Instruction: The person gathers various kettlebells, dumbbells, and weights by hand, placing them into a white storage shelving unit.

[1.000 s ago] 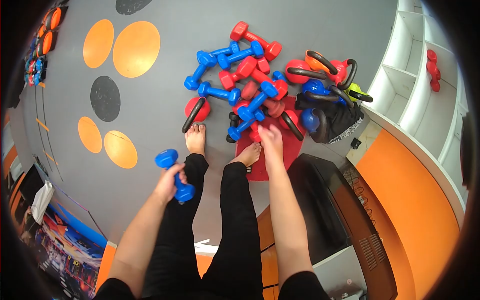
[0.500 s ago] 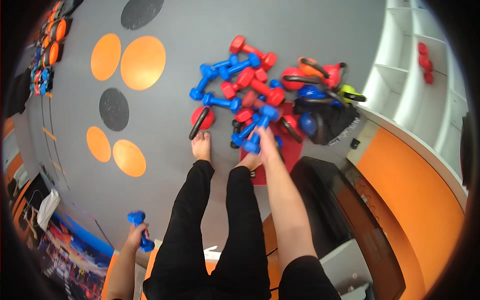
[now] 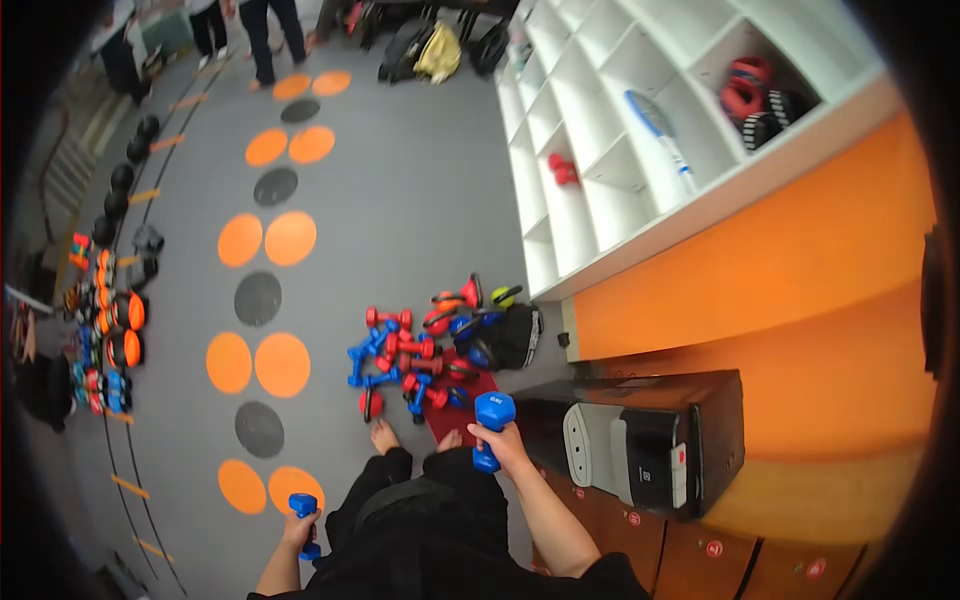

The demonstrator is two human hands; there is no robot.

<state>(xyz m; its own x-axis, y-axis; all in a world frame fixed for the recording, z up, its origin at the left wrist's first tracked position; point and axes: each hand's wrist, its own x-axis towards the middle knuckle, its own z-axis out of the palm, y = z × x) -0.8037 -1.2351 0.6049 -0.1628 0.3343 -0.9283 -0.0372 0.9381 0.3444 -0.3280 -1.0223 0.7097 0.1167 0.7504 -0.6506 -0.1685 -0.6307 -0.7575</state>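
Observation:
My right hand [image 3: 508, 446] is closed round the handle of a blue dumbbell [image 3: 494, 408], held up in front of my right hip. At lower left, my left hand [image 3: 298, 530] grips a second blue dumbbell [image 3: 302, 504] beside my left thigh. Past my bare feet, red dumbbells [image 3: 388, 318] and blue dumbbells [image 3: 358, 368] lie in a loose pile on the floor. Several kettlebells [image 3: 470, 291] with dark handles stand at the pile's far right side. A single red kettlebell [image 3: 371, 405] sits near my left foot.
White cubby shelves [image 3: 560, 225] rise on the right, holding a racket [image 3: 660, 135] and red dumbbells [image 3: 563, 169]. A black box-shaped appliance [image 3: 715, 440] stands close to my right arm. Gear lines the left side of the grey floor [image 3: 350, 200]. People's legs [image 3: 270, 40] show at the far end.
My right hand has lifted its blue dumbbell away from the pile, toward my body. The view has tipped up, showing more room. My left hand still holds its dumbbell.

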